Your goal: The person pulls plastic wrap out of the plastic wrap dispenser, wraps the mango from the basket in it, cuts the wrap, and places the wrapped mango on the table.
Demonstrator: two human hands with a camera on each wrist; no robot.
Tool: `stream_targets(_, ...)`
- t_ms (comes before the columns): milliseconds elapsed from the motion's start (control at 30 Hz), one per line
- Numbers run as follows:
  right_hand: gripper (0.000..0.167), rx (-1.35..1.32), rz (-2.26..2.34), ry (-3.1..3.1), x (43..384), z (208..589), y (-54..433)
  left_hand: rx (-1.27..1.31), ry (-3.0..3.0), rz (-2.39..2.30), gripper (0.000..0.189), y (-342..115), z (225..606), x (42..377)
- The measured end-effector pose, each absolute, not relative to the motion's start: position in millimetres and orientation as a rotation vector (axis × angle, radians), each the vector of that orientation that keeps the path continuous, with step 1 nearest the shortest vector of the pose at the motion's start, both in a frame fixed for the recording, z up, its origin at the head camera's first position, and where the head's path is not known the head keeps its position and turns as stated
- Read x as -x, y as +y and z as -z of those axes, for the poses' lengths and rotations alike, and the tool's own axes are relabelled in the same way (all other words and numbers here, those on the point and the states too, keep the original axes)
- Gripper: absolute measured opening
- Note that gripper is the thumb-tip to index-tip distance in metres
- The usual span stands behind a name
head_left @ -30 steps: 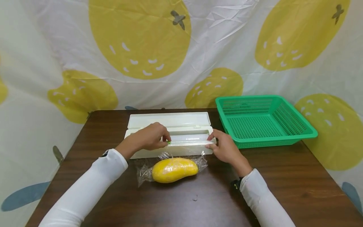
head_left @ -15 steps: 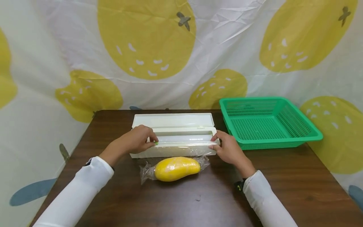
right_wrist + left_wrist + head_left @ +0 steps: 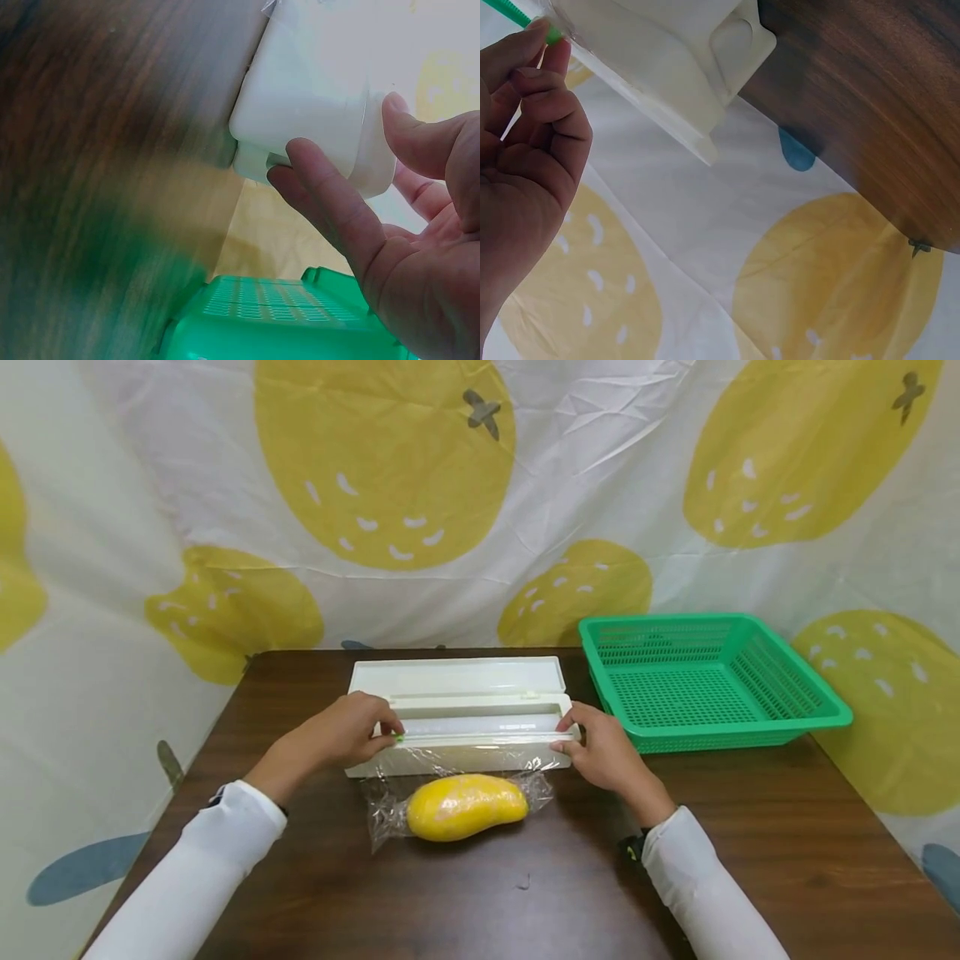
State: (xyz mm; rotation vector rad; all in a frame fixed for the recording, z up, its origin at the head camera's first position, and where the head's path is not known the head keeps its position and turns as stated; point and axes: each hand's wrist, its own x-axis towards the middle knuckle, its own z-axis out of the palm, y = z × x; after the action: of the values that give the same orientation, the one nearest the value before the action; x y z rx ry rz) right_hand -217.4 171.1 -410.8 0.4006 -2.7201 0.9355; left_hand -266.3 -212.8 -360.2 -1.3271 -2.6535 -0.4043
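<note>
A white cling film dispenser (image 3: pixel 450 761) lies across the table with its lid (image 3: pixel 457 677) folded back; a film roll (image 3: pixel 480 724) shows inside. Pinched between my left thumb and index finger is a small green slide cutter (image 3: pixel 400 738) near the left end of the front rail. That left hand (image 3: pixel 348 731) has its other fingers curled in the left wrist view. My right hand (image 3: pixel 603 752) grips the dispenser's right end, thumb and fingers on opposite sides. Just in front lies a long yellow, mango-like fruit (image 3: pixel 467 807) wrapped in cling film (image 3: pixel 386 817).
A green plastic basket (image 3: pixel 720 727) stands at the back right, close to the dispenser and my right hand. The dark wooden table (image 3: pixel 420 910) meets a fruit-print cloth (image 3: pixel 420 610) at the back. A small dark thread-like bit (image 3: pixel 523 883) lies near the front.
My left hand has slid leftward along the rail with the green cutter, from about mid-rail to near its left end. The right hand stays on the right end.
</note>
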Motion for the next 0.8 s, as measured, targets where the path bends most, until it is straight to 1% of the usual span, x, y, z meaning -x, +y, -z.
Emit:
stream_targets(467,0.017,-0.410,-0.939,-2.711,218,411,166,1.224,-2.724,0.386,0.011,-230,363,261)
stream_targets(800,0.017,-0.384,-0.956,-2.726,218,408,168,1.141,-2.763,0.364,0.012,-249,358,251)
